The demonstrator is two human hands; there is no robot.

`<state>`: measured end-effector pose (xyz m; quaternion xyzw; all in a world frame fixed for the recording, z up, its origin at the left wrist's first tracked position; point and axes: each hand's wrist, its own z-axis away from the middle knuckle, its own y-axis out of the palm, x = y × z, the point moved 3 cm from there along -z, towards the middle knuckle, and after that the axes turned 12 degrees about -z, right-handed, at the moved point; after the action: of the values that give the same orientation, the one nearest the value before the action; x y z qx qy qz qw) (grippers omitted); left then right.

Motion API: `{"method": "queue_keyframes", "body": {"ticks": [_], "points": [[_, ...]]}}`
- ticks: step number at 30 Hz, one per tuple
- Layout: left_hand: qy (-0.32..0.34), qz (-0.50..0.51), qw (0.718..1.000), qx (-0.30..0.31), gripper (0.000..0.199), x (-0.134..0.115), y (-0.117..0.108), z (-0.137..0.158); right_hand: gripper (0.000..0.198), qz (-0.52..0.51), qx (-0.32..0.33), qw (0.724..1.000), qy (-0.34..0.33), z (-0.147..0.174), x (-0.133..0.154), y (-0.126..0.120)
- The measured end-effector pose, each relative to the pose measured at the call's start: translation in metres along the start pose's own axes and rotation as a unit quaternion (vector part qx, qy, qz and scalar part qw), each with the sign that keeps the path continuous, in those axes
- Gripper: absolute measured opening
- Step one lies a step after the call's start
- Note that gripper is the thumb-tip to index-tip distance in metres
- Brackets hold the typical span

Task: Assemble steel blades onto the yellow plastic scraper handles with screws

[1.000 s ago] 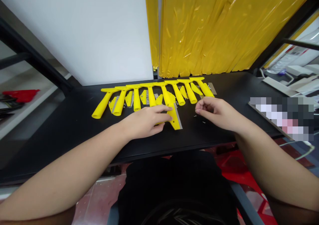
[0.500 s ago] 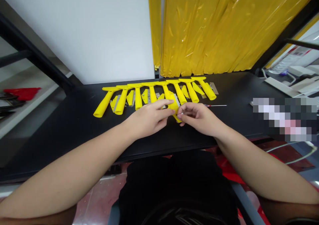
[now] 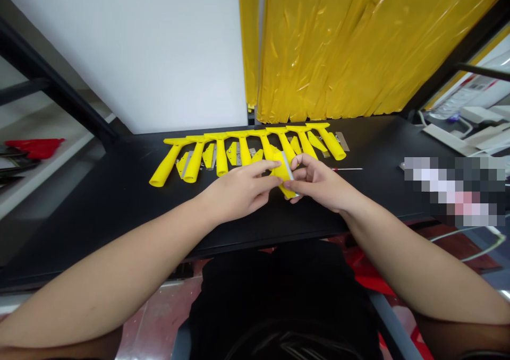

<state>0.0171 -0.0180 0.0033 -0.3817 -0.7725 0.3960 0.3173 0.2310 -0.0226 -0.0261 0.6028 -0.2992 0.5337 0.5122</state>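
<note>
My left hand (image 3: 245, 191) is closed on a yellow plastic scraper plate (image 3: 283, 172), with its index and middle fingers across the face. A grey metal blade (image 3: 287, 164) lies along the plate's right edge. My right hand (image 3: 321, 183) grips that blade edge between curled fingers and thumb; some fingertips are hidden behind it. Just beyond my hands, several yellow scraper handles (image 3: 194, 161) stretch in a row. Among them lie more yellow plates (image 3: 231, 154) with metal blades (image 3: 342, 141) and small screws.
A thin screwdriver (image 3: 349, 169) lies right of my right hand on the black table (image 3: 370, 195). Yellow plastic sheeting (image 3: 338, 46) and a white panel (image 3: 159, 46) stand behind. At the right are boxes (image 3: 448, 139) and a blurred-out patch; a shelf (image 3: 59, 163) is at the left.
My right hand has shifted slightly right and its fingers have moved to the plate's right edge. More of the plate and its blade now shows between my hands.
</note>
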Motion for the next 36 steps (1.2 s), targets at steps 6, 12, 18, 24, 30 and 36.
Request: {"method": "queue_keyframes", "body": {"ticks": [6,12,18,24,30,36], "points": [[0.008,0.022,1.000,-0.004,0.027,-0.002,-0.001,-0.001,0.064,-0.014,0.017,0.999,0.033,-0.001,0.001,-0.001],[0.063,0.065,0.996,0.017,0.024,-0.006,-0.002,0.000,0.051,0.005,0.119,0.987,0.107,-0.005,0.002,-0.005],[0.066,0.079,0.995,0.013,0.026,-0.003,-0.005,-0.001,0.042,0.039,0.167,0.973,0.156,-0.015,0.012,-0.007],[0.024,0.073,0.997,0.014,0.027,0.004,-0.006,-0.001,0.039,0.068,0.193,0.960,0.193,-0.035,0.032,-0.003],[-0.012,0.063,0.998,0.019,0.024,0.009,-0.005,0.001,0.039,0.067,0.186,0.966,0.165,-0.048,0.030,0.001],[-0.033,0.049,0.998,0.037,0.027,0.011,0.000,0.001,0.060,0.073,0.109,0.986,0.102,-0.044,0.019,-0.008]]}}
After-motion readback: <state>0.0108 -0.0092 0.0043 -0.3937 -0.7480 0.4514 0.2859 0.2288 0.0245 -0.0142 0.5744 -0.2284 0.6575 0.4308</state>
